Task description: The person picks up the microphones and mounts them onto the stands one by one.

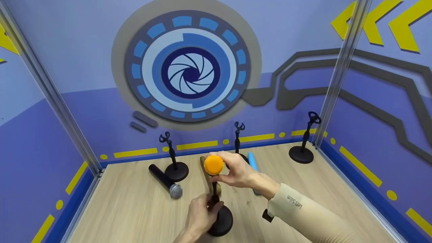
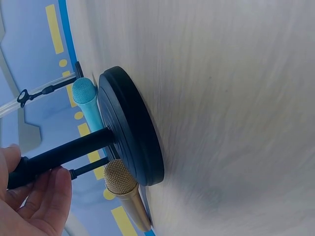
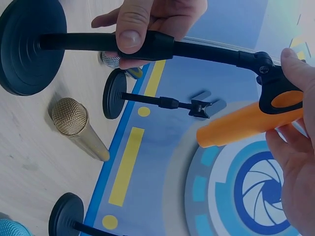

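Observation:
In the head view my left hand (image 1: pixel 200 214) grips the post of a black microphone stand (image 1: pixel 222 222), just above its round base. The right wrist view shows the left thumb pressed along the collar of that upright post. My right hand (image 1: pixel 241 170) holds an orange microphone (image 1: pixel 214 165) at the top of the stand. Its orange handle (image 3: pixel 231 130) passes through the black ring clip (image 3: pixel 269 98), tilted against the post. The right thumb rests by the clip while the fingers lie under the handle.
Behind are more black stands: left (image 1: pixel 177 171), middle (image 1: pixel 237 143) and right (image 1: pixel 301 154). A black microphone with a silver head (image 1: pixel 176 191) lies on the left. A gold microphone (image 3: pixel 83 130) and a blue microphone (image 1: pixel 252 162) lie beyond my hands. Printed walls (image 1: pixel 91 114) enclose the table.

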The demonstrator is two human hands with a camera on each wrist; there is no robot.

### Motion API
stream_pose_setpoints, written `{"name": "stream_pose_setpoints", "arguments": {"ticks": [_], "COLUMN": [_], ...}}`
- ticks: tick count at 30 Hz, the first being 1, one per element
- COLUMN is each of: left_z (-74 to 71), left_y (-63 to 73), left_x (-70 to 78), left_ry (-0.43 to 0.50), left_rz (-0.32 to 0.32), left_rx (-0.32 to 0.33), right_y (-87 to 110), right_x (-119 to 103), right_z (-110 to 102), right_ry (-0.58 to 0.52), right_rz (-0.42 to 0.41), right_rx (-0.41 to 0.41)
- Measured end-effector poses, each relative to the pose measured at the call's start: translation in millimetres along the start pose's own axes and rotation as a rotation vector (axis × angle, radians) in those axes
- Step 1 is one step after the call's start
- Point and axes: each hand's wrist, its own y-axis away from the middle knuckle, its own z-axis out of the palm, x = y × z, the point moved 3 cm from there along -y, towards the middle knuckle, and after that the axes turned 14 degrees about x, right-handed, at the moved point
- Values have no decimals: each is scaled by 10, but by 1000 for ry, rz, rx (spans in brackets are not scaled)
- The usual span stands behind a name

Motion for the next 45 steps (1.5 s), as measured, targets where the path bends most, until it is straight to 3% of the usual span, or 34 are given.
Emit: {"name": "stream_pose_setpoints", "arguments": {"ticks": [24, 33, 45], "left_z": [5, 4, 9], "left_y": [4, -1, -8], "left_x": [-24, -27, -38], "left_ry": [-5, -8, -18], "left_rz": [-80, -92, -104], "left_rx": [-86, -91, -103], "right_y": [30, 31, 93], "right_x": [-13, -27, -71], "right_z": [16, 27, 62], "right_ry": [34, 29, 111], "right_rz": [-15, -14, -1], "right_rx": [-26, -37, -26]}}
